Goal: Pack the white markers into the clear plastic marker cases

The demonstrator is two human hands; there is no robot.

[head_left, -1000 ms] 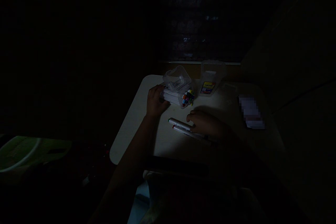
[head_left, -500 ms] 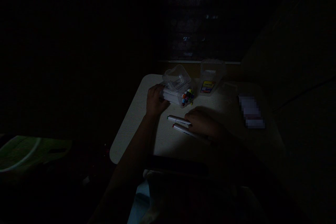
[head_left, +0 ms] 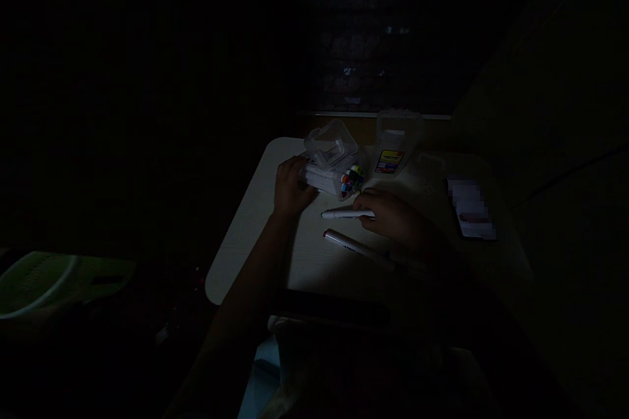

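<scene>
The scene is very dark. My left hand [head_left: 289, 188] is closed around the left end of a clear plastic case [head_left: 330, 160] lying on its side and filled with several markers, their coloured caps showing at its right end. My right hand [head_left: 393, 217] pinches a white marker [head_left: 344, 213] and holds it just above the pale table [head_left: 246, 242], pointing left. A second marker [head_left: 356, 245] with a red cap lies on the table in front of my right hand.
A second clear container [head_left: 393, 144] with a yellow and blue label stands behind the case. A blurred white card [head_left: 472, 213] lies at the right of the table. A greenish object [head_left: 49, 278] sits low at the left.
My right hand has picked up the upper of the two markers and moved it up toward the case. The other marker stays on the table. My left hand has not moved.
</scene>
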